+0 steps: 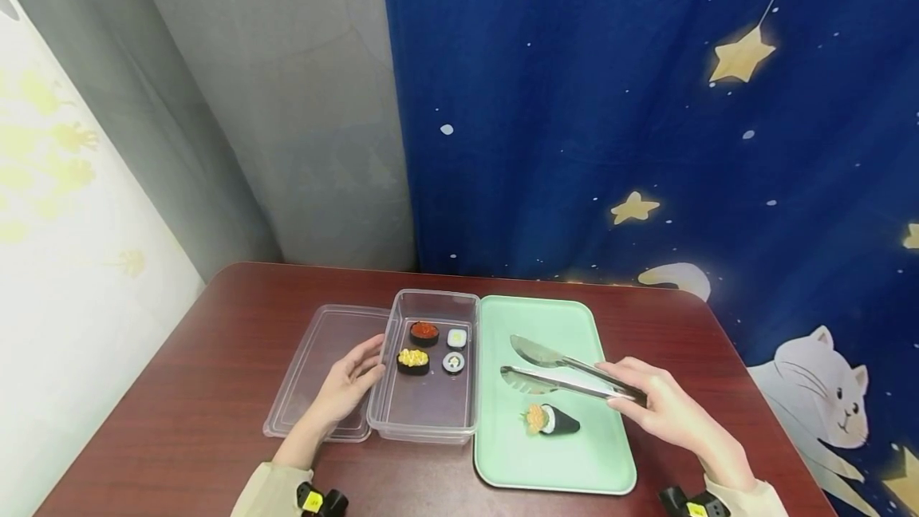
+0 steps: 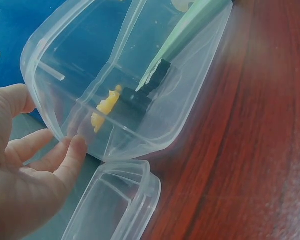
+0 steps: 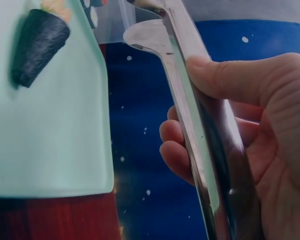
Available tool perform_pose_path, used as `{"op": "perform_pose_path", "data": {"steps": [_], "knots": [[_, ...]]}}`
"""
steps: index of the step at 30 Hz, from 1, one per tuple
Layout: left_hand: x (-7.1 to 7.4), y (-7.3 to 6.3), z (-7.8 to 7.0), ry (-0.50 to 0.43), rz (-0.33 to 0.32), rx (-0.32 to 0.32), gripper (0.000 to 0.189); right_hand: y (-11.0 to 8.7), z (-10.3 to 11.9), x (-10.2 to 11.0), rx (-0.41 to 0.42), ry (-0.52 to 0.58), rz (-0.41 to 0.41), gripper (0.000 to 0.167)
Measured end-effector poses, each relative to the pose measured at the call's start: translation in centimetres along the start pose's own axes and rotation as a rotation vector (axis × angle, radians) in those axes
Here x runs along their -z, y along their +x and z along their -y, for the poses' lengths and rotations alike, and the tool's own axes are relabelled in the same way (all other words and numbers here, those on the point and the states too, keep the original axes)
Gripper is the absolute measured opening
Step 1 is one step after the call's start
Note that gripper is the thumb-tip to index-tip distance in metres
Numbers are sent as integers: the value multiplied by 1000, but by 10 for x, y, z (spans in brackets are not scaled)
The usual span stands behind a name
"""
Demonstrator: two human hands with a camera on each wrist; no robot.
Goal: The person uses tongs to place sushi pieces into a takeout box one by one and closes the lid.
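Observation:
My right hand (image 1: 671,405) grips metal serving tongs (image 1: 563,385), thumb on one arm and fingers on the other. The tongs' tips are spread above the green tray (image 1: 603,461), with nothing between them. Below them a hand roll (image 1: 560,420) with a dark wrap and orange filling lies on the tray. My left hand (image 1: 345,381) touches the left wall of a clear plastic container (image 1: 424,428) with its fingertips. Inside sit a red-topped sushi (image 1: 424,331), a yellow-topped sushi (image 1: 412,361), a round roll (image 1: 453,362) and a squarish white roll (image 1: 456,337).
A clear lid (image 1: 309,373) lies on the brown table (image 1: 187,389), left of the container and partly behind my left hand. The tray adjoins the container's right side. Behind the table's far edge hang a grey curtain (image 1: 316,142) and a blue starry curtain (image 1: 546,142).

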State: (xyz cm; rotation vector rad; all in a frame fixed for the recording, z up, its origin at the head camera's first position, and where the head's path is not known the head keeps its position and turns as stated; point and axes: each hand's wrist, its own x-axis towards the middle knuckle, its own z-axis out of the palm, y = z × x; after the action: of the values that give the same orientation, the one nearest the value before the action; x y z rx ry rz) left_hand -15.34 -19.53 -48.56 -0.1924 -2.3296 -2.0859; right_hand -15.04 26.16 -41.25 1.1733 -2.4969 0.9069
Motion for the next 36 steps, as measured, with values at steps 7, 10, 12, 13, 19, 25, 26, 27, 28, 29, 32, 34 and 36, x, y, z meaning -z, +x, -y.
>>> {"op": "perform_pose_path", "data": {"steps": [7, 10, 12, 13, 19, 25, 26, 27, 28, 29, 32, 34, 36], "knots": [[0, 0, 0, -5, 2, 6, 50, -20, -2, -3, -11, 62, -14, 46], [0, 0, 0, -8, 2, 3, 50, -27, -4, -4, -2, 80, -11, 46], [0, 0, 0, -10, 0, 4, 50, -30, -5, -5, 2, 85, -5, 46], [0, 0, 0, -11, 0, 4, 50, -31, -5, -5, -2, 91, 0, 45], [0, 0, 1, -10, 5, -5, 50, -35, -5, -6, -14, 107, 35, 45], [-1, 0, 1, 2, 3, -3, 50, -39, -8, -6, -7, 122, 64, 44], [-1, 0, 1, 2, 2, -2, 50, -39, -8, -6, -3, 125, 68, 44], [-1, -1, 1, 2, 3, -2, 50, -40, -9, -6, 2, 126, 73, 44], [-1, -1, 1, 3, 4, -3, 50, -41, -9, -6, 8, 127, 79, 44], [-1, -1, 1, 4, 4, -5, 50, -41, -10, -6, 12, 127, 85, 44], [-1, -1, 1, 7, 3, -14, 50, -42, -10, -5, 13, 119, 98, 44], [-1, -1, 1, 7, -1, -16, 50, -43, -11, -5, 15, 105, 104, 44], [-1, -1, 1, 6, -2, -19, 50, -43, -11, -6, 17, 89, 104, 44]]}}
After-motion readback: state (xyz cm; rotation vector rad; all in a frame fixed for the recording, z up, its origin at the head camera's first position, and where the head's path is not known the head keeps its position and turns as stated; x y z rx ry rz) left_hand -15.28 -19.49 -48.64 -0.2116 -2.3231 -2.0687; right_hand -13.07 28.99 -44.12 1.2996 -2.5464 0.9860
